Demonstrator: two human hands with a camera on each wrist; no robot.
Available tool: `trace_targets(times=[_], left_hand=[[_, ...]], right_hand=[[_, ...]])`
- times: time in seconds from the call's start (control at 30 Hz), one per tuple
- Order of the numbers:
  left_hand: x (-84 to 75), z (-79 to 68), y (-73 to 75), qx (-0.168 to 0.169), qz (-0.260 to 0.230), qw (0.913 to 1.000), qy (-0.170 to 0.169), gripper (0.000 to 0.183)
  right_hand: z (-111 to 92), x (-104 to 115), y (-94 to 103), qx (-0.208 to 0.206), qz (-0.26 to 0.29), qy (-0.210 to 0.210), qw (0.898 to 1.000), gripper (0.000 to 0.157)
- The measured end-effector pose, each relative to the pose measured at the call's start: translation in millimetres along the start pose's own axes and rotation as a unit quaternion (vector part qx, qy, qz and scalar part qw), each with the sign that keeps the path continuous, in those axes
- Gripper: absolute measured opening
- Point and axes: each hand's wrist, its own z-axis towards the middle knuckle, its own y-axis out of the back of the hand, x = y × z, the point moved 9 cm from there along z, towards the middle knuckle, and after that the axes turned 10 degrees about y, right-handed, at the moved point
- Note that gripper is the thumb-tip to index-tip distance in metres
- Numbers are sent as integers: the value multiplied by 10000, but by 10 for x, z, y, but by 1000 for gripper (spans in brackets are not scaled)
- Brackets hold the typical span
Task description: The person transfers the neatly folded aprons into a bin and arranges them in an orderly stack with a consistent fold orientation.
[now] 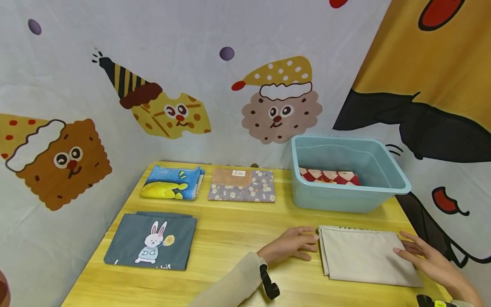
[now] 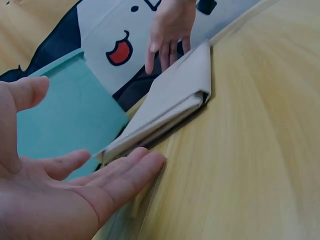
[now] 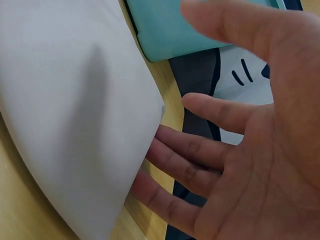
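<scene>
A folded beige cloth lies flat on the wooden table, its layers showing along the left edge. Beside that edge is my left hand, fingers spread and slightly bent, with the fingertips right at the fold. In the left wrist view, the left fingers lie low by the cloth's layered side, palm turned up. My right hand is at the opposite edge, thumb over the cloth. From the right wrist, the fingertips meet the cloth's edge and partly pass beneath it.
A light-blue plastic bin behind the beige cloth holds a red-and-white checked cloth. To the left lie a folded dark cloth with a rabbit, a blue-and-yellow cloth and a daisy-patterned cloth. A printed curtain hangs behind the table.
</scene>
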Motion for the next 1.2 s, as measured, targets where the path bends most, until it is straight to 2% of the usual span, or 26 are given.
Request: trace_targets(times=[0.17, 0.33, 0.53, 0.8, 1.0, 1.2], left_hand=[[31, -1, -94, 76, 4, 9996, 283, 57], [52, 25, -120, -26, -100, 9990, 442, 58], [57, 55, -185, 6, -13, 9992, 393, 58], [6, 24, -298, -45, 50, 9997, 226, 49], [-13, 13, -269, -311, -392, 9985, 240, 56], [27, 54, -197, -680, -974, 9925, 277, 63]], right_hand=[[27, -19, 11, -42, 20, -39, 10000, 114], [44, -67, -10, -121, 189, -137, 9997, 118], [8, -156, 33, -518, 287, -449, 9972, 124], [18, -189, 4, -523, 421, -714, 9952, 115], [45, -242, -27, -626, 602, -1014, 9910, 104], [21, -195, -38, -727, 693, -1251, 9871, 89]])
